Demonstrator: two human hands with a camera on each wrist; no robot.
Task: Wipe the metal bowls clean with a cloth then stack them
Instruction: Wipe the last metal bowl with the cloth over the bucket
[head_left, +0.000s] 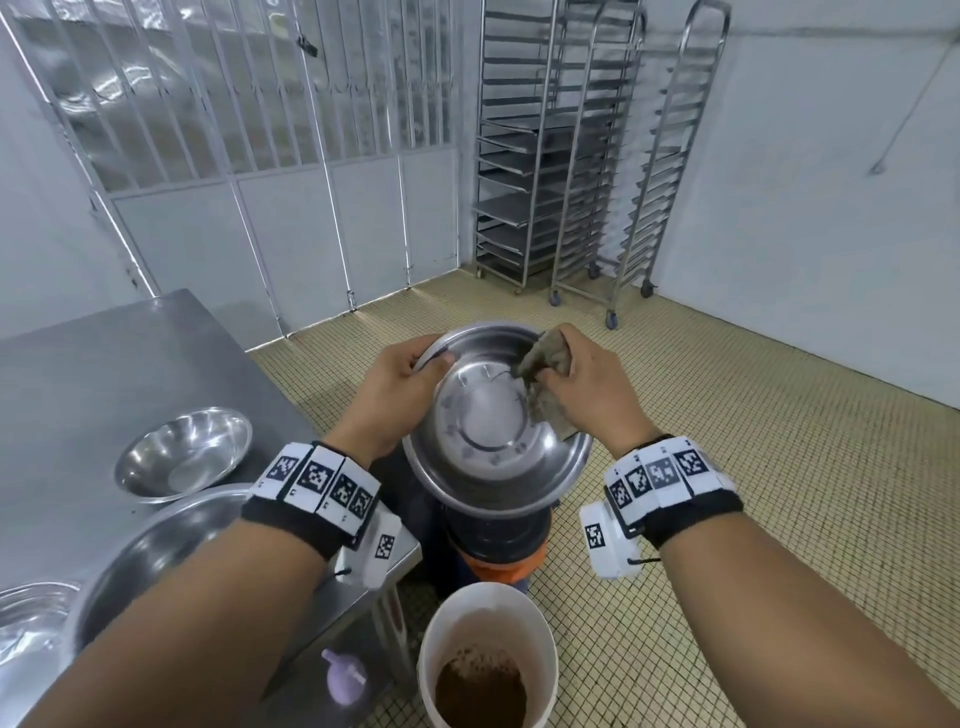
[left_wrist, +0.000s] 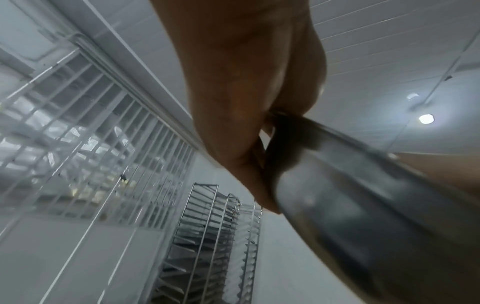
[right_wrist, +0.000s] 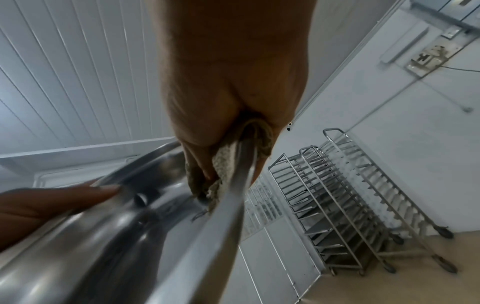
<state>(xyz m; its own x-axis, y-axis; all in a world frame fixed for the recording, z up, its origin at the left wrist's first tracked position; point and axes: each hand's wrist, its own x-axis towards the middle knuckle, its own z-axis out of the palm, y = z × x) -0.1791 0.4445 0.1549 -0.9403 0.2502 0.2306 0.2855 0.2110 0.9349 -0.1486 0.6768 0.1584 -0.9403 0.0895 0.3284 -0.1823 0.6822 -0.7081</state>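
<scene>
I hold a metal bowl (head_left: 488, 415) tilted toward me in mid-air, beyond the table corner. My left hand (head_left: 410, 379) grips its left rim, thumb inside; the left wrist view shows the rim of the bowl (left_wrist: 337, 185) pinched by that hand (left_wrist: 249, 127). My right hand (head_left: 576, 384) clutches a crumpled grey-brown cloth (head_left: 540, 369) folded over the bowl's right rim. In the right wrist view the cloth (right_wrist: 223, 164) wraps the bowl's edge (right_wrist: 228, 205) under my right hand (right_wrist: 233, 102). A second bowl (head_left: 182, 452) stands on the steel table (head_left: 104, 364), and a larger bowl (head_left: 156, 551) sits nearer me.
A white bucket (head_left: 488, 654) with brown contents stands on the tiled floor below the bowl, next to a dark container with an orange band (head_left: 498, 551). Another shiny metal vessel (head_left: 31, 623) shows at the left edge. Tall tray racks (head_left: 571, 156) line the far wall.
</scene>
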